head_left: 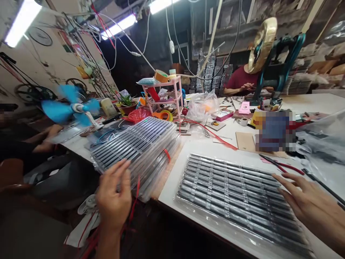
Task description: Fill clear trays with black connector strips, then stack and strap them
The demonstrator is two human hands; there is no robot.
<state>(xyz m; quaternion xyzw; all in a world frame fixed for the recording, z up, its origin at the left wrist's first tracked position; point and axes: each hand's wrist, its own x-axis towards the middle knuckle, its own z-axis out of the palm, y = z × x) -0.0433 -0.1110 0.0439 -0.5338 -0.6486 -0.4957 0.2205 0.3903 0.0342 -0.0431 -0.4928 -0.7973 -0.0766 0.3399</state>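
Note:
My left hand [114, 192] is raised in front of a stack of clear plastic trays [159, 158] filled with dark, rod-like parts. Its fingers are curled and its thumb is close to the fingertips; nothing shows between them. On the white table lies a single clear tray of dark ribbed rods [229, 194], set in parallel rows with small pale markings. Over its right edge rests my right hand [304, 201], fingers stretched out and the tips at the far right corner. Whether that hand presses on the tray or only touches it, I cannot tell.
Red-handled pliers [285, 167] lie beyond the tray, close to a cardboard piece [245, 141]. A pink rack [164, 93] holds tape rolls. At left a blue fan [77, 108] spins. A co-worker [239, 81] sits behind a green press [288, 68]; red strapping [210, 133] crosses the table.

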